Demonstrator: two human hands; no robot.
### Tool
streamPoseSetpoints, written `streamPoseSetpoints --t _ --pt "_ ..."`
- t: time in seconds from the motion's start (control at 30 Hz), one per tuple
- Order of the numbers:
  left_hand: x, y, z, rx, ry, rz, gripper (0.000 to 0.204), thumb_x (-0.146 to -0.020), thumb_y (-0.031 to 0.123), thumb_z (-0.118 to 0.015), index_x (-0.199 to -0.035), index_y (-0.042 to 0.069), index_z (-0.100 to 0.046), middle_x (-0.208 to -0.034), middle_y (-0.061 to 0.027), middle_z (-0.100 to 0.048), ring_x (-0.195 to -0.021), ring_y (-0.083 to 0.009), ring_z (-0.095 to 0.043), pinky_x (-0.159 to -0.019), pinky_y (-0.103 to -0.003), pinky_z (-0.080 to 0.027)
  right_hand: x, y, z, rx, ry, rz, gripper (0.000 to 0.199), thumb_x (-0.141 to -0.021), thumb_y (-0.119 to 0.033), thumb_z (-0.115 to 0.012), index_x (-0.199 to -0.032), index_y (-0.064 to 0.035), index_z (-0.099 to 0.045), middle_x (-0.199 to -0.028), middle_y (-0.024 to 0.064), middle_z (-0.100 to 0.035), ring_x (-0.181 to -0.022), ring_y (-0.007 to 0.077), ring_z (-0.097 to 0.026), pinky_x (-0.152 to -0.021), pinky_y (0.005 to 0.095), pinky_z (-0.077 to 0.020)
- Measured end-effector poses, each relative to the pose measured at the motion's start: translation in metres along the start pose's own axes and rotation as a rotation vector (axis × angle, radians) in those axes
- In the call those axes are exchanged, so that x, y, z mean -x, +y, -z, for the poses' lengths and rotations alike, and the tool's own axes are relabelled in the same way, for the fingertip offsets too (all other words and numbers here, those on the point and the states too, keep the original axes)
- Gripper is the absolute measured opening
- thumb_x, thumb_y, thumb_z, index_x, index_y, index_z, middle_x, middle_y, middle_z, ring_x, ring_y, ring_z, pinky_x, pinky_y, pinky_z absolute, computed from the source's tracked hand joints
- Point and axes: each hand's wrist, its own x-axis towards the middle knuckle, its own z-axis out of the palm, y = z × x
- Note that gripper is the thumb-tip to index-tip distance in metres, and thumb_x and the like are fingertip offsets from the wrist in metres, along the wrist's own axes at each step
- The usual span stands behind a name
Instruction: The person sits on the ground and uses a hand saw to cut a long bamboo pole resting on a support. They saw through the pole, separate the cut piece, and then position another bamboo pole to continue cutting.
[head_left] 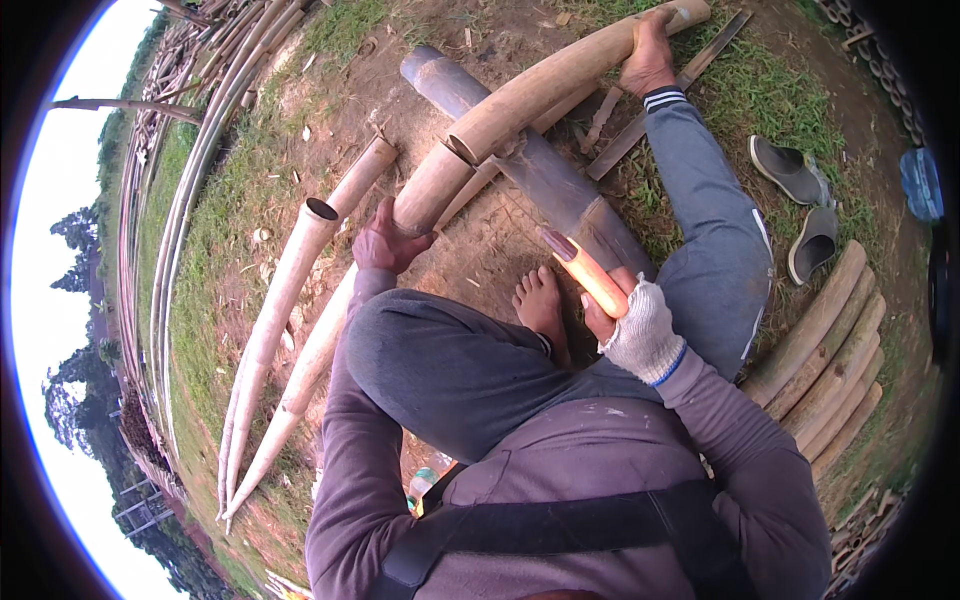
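My left hand [392,238], bare, is closed round a pale bamboo piece [432,190]. The piece's far end meets a longer bamboo pole [560,85] at a dark cut; I cannot tell whether the two are still joined. My bare right foot [650,55] presses on that pole near its far end. In front of my body, my right hand [635,325], in a white knitted glove with some bare fingers showing, grips a tool with an orange-brown wooden handle [592,278]. A dark part sticks out at the handle's far end, and the tool's kind is unclear.
Under the pole lies a thick dark bamboo log [560,185]. Long pale bamboo poles [275,315] stretch along my left. Several cut bamboo lengths [825,350] lie at right, below a pair of dark shoes [800,210]. A blue plastic container [921,185] stands at the far right.
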Motion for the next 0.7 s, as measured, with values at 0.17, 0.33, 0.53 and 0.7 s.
streamPoseSetpoints --t 0.17,0.33,0.53,0.7 --pt "-0.004 0.011 0.006 0.008 0.029 -0.03 0.114 -0.065 0.068 -0.094 -0.158 0.017 -0.052 -0.128 -0.0205 -0.078 -0.118 -0.0406 -0.076 -0.098 -0.053 -0.061 -0.139 0.006 -0.094 0.05 0.102 0.044 0.042 -0.1 -0.041 -0.075 -0.101 -0.0004 -0.067 -0.08 0.0281 -0.069 -0.078 0.0517 -0.07 -0.068 0.0561 -0.0551" --pt "0.005 0.003 0.005 -0.01 0.014 -0.009 0.115 -0.064 0.069 -0.093 -0.158 0.016 -0.053 -0.13 -0.02 -0.078 -0.12 -0.041 -0.075 -0.101 -0.052 -0.06 -0.055 -0.003 -0.035 0.067 -0.019 -0.038 0.031 -0.096 -0.029 -0.082 -0.1 -0.0022 -0.066 -0.079 0.0248 -0.069 -0.073 0.0468 -0.072 -0.065 0.0526 -0.0549" --pt "0.009 0.001 0.001 0.05 0.015 0.009 0.113 -0.066 0.067 -0.094 -0.158 0.016 -0.053 -0.129 -0.021 -0.077 -0.12 -0.0416 -0.075 -0.102 -0.052 -0.059 -0.055 0.006 -0.05 0.123 -0.018 -0.072 0.04 -0.097 -0.04 -0.078 -0.103 -0.0013 -0.068 -0.078 0.0251 -0.07 -0.075 0.0473 -0.072 -0.067 0.0552 -0.0568" --pt "0.017 0.009 0.009 0.085 0.07 -0.094 0.109 -0.065 0.061 -0.096 -0.157 0.018 -0.053 -0.132 -0.0213 -0.076 -0.124 -0.0417 -0.073 -0.106 -0.052 -0.058 -0.093 0.039 -0.1 0.155 0.033 -0.083 0.042 -0.099 -0.043 -0.076 -0.107 -0.0022 -0.069 -0.086 0.0286 -0.072 -0.085 0.0509 -0.073 -0.071 0.0561 -0.0573"
